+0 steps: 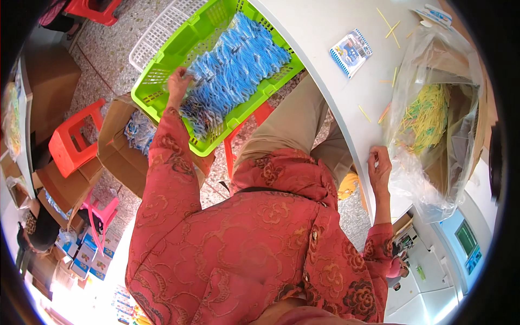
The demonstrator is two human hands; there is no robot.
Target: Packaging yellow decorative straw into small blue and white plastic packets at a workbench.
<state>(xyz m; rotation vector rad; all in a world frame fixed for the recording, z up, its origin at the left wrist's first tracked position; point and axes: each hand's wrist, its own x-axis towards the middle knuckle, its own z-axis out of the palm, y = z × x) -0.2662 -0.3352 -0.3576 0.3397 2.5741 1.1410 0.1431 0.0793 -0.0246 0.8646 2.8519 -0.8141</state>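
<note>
To the left, a bright green plastic basket (142, 89) is filled with rows of small blue-and-white packets (238, 59), packed tightly on edge. My left hand (177, 85) reaches over its left wall, thumb and fingers pinched at the end of a packet row. On the right, my right hand (380, 165) rests at the edge of the white table (319, 27) with its fingers curled together. Whatever those fingers hold, if anything, is too small to make out. A single blue-and-white pouch (351, 53) lies flat on the table ahead of that hand.
A clear plastic bag (403, 127) in a carton holds many thin yellow and green sticks (425, 116); several loose sticks (364, 112) lie on the table. An open carton (116, 132) of packets and a red stool (76, 138) stand left. A white basket (162, 27) adjoins the green one.
</note>
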